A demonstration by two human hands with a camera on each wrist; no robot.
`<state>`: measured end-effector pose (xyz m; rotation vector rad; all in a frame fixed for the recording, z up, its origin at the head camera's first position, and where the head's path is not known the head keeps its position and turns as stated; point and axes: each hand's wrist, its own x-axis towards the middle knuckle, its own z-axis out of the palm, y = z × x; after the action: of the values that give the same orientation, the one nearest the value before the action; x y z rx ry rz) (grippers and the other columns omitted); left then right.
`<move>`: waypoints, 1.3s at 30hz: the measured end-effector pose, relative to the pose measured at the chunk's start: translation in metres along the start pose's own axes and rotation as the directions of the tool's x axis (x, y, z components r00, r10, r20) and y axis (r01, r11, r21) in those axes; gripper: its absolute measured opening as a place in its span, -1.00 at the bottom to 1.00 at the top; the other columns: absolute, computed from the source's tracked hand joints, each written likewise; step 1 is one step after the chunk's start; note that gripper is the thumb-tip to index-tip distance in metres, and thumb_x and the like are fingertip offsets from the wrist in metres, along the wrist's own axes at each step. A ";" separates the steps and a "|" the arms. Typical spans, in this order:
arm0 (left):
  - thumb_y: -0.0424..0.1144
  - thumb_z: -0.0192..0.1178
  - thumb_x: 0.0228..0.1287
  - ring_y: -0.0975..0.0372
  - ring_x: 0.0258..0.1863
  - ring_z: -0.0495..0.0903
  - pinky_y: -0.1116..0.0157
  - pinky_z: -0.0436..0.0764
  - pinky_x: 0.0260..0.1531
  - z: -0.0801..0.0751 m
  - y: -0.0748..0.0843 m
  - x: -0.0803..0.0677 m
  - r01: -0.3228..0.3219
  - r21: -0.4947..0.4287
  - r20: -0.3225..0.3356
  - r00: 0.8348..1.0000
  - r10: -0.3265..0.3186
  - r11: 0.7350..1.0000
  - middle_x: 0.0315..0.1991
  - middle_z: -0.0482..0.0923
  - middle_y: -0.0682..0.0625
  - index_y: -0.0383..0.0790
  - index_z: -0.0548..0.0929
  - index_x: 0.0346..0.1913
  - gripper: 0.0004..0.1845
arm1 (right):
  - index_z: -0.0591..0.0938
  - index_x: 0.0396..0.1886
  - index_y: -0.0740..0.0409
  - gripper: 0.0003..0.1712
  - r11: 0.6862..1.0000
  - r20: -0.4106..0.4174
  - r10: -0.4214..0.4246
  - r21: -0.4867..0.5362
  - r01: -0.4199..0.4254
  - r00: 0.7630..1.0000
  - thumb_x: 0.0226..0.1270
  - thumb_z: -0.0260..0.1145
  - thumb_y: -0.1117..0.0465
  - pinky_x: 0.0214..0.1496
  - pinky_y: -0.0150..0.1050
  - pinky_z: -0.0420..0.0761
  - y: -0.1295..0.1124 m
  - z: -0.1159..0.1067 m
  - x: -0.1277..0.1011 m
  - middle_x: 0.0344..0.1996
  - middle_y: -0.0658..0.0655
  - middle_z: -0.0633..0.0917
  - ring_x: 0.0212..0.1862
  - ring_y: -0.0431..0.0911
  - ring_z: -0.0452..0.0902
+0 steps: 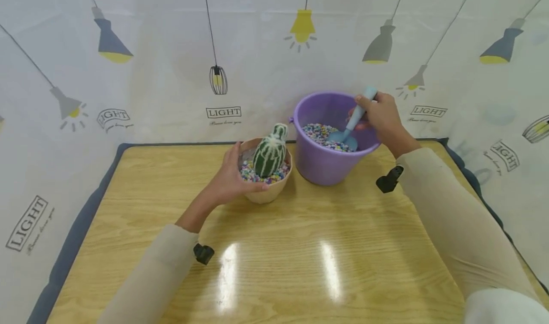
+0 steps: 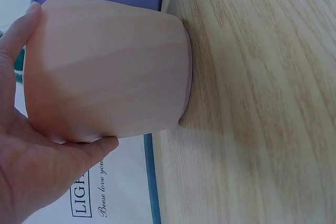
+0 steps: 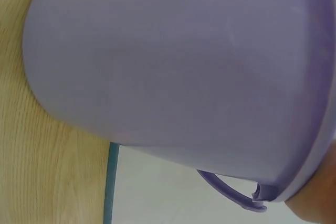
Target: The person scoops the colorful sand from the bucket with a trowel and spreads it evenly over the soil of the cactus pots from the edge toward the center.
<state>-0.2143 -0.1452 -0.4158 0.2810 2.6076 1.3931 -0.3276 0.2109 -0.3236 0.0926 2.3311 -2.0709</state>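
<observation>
A beige pot (image 1: 269,190) (image 2: 110,72) stands on the wooden table (image 1: 279,252) with a green white-striped cactus (image 1: 270,151) set in coloured pebbles (image 1: 253,174). My left hand (image 1: 233,178) (image 2: 31,156) grips the pot's side, thumb on the near rim. To its right stands a purple bucket (image 1: 326,162) (image 3: 173,61) partly filled with the same pebbles (image 1: 319,134). My right hand (image 1: 381,116) holds a light blue scoop (image 1: 349,131) by its handle, the blade lying on the bucket's pebbles.
A white backdrop printed with lamps (image 1: 214,52) wraps the back and both sides of the table. A dark blue mat edge (image 1: 86,209) (image 2: 152,182) borders the tabletop. The bucket's handle (image 3: 231,192) hangs down its outer wall.
</observation>
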 end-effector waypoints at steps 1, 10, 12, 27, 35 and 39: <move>0.23 0.55 -0.25 -0.15 0.45 0.03 -0.13 0.15 0.38 0.000 0.000 0.000 -0.002 -0.004 0.001 1.000 0.002 1.000 0.54 -0.31 -0.23 -0.08 -0.37 0.56 0.51 | 0.44 -0.14 0.30 -0.68 1.000 -0.003 0.009 0.010 -0.009 1.000 0.41 0.25 0.12 -0.60 -0.26 0.66 -0.001 0.000 0.000 -0.59 0.10 0.71 -0.52 -0.08 0.72; 0.24 0.55 -0.26 -0.14 0.46 0.02 -0.12 0.13 0.40 0.001 -0.001 0.001 0.001 -0.019 0.003 1.000 -0.001 1.000 0.54 -0.31 -0.22 -0.07 -0.38 0.56 0.52 | 0.44 -0.13 0.31 -0.68 0.998 -0.022 0.051 0.042 -0.050 0.998 0.41 0.25 0.12 -0.60 -0.25 0.66 -0.003 -0.002 0.002 -0.60 0.12 0.72 -0.55 -0.06 0.71; 0.24 0.55 -0.26 -0.13 0.46 0.02 -0.11 0.13 0.40 0.001 -0.002 0.000 0.004 -0.020 0.006 1.000 -0.004 1.000 0.54 -0.31 -0.22 -0.06 -0.39 0.56 0.52 | 0.44 -0.13 0.30 -0.68 0.996 -0.028 0.070 0.051 -0.068 0.997 0.40 0.26 0.12 -0.59 -0.24 0.66 -0.003 -0.003 0.003 -0.60 0.14 0.72 -0.56 -0.05 0.71; 0.23 0.54 -0.21 -0.14 0.48 -0.02 -0.12 0.11 0.40 -0.002 0.004 -0.002 0.003 0.003 0.028 1.000 -0.004 1.000 0.55 -0.33 -0.21 -0.06 -0.39 0.55 0.49 | 0.39 -0.09 0.31 -0.67 0.943 -0.107 0.216 0.282 -0.178 0.971 0.39 0.26 0.16 -0.53 -0.18 0.69 -0.012 -0.008 0.006 -0.66 0.21 0.70 -0.57 0.01 0.71; 0.26 0.53 -0.23 -0.14 0.48 -0.04 -0.11 0.10 0.41 -0.005 0.001 0.001 -0.003 0.026 0.045 0.999 0.001 1.000 0.55 -0.33 -0.22 -0.07 -0.38 0.56 0.50 | 0.39 -0.02 0.23 -0.66 0.885 -0.154 0.267 0.431 -0.178 0.951 0.37 0.29 0.18 -0.45 -0.16 0.70 -0.013 -0.009 0.008 -0.60 0.23 0.69 -0.54 0.06 0.72; 0.23 0.53 -0.22 -0.15 0.48 -0.05 -0.12 0.09 0.41 -0.007 0.000 0.003 -0.010 0.037 0.054 0.999 0.008 0.999 0.55 -0.33 -0.24 -0.09 -0.38 0.55 0.49 | 0.39 -0.02 0.21 -0.65 0.861 -0.178 0.276 0.483 -0.160 0.945 0.35 0.31 0.19 -0.45 -0.15 0.70 -0.015 -0.009 0.008 -0.59 0.25 0.69 -0.54 0.08 0.72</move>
<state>-0.2191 -0.1502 -0.4123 0.3314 2.5942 1.3221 -0.3362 0.2183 -0.3080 0.6220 1.7558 -2.5580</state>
